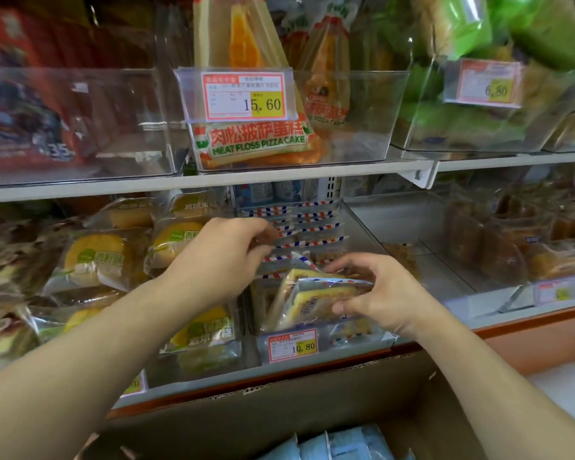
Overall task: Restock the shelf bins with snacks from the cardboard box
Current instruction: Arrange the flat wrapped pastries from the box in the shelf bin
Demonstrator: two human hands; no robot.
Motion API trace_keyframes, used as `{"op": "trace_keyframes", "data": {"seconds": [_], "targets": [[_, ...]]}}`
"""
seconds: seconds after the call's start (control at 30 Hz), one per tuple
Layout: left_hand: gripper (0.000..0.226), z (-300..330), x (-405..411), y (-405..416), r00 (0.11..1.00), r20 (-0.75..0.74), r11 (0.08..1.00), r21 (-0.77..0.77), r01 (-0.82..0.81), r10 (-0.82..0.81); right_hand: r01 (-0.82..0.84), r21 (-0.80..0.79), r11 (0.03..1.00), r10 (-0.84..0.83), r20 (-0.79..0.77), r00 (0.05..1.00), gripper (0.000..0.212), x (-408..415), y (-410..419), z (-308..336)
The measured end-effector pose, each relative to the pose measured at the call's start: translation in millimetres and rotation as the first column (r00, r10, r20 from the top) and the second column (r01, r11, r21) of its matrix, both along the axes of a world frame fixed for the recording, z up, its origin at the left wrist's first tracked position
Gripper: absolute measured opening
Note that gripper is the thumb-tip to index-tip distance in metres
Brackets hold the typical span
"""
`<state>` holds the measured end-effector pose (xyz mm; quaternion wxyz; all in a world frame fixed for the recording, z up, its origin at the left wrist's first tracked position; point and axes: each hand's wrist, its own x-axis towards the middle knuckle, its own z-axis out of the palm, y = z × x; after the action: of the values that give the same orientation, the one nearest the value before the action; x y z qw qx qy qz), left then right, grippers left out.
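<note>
2 bare forearms reach over an open cardboard box [279,403] at the bottom of the view; pale blue packets [339,443] lie inside it. Just beyond the box, a clear shelf bin [362,343] carries a price tag [292,345] reading 10.80. The right hand [379,293] holds a triangular cake packet [312,303] at the front of this bin, thumb curled under its near edge and fingers curled over its top. The left hand [226,257] reaches into the same bin, fingers bent and drawn together at the striped edge of a packet; whether they pinch it cannot be told. Behind the hands, more striped-edge packets [306,227] stand in a row toward the rear of the bin. The bin to the left holds round yellow cakes [93,260] in clear wrappers. On the shelf above, an upper bin [362,121] with a 15.60 tag [243,96] holds Meat Floss Pizza Cake packs [256,141]. To the right, green packets [462,121] fill a bin tagged 6.80.
</note>
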<state>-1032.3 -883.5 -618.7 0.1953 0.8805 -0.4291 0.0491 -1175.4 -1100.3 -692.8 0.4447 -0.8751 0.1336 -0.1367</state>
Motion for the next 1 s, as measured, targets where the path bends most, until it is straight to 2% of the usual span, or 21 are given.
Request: {"op": "trace_keyframes", "data": {"seconds": [0.17, 0.33, 0.53, 0.67, 0.8, 1.0], "targets": [[0.034, -15, 25, -17, 0.997, 0.070, 0.955, 0.298, 0.017, -0.039, 0.020, 0.070, 0.997, -0.021, 0.022, 1.000, 0.054, -5, -11, -2], [0.032, -27, 34, -23, 0.991, 0.132, 0.937, 0.348, -0.014, -0.034, 0.024, 0.085, 0.996, -0.026, 0.019, 0.999, 0.053, -8, -18, -3], [0.005, -25, 31, -27, 0.996, 0.087, 0.959, 0.282, -0.009, -0.016, 0.025, 0.090, 0.996, -0.027, 0.016, 1.000, 0.051, -10, -19, -1], [0.009, -18, 29, -25, 0.993, 0.111, 0.973, 0.225, -0.060, 0.036, 0.023, 0.114, 0.993, -0.030, 0.056, 0.998, 0.050, -9, -16, 3], [0.016, -9, 30, -24, 0.997, -0.033, 0.985, 0.162, -0.059, 0.065, 0.006, 0.121, 0.993, -0.016, 0.086, 0.996, 0.051, -2, -6, 2], [0.019, -11, 31, -21, 0.981, -0.172, 0.995, 0.060, -0.077, 0.086, 0.013, 0.055, 0.998, -0.015, 0.032, 0.999, 0.050, 9, 10, 2]]}}
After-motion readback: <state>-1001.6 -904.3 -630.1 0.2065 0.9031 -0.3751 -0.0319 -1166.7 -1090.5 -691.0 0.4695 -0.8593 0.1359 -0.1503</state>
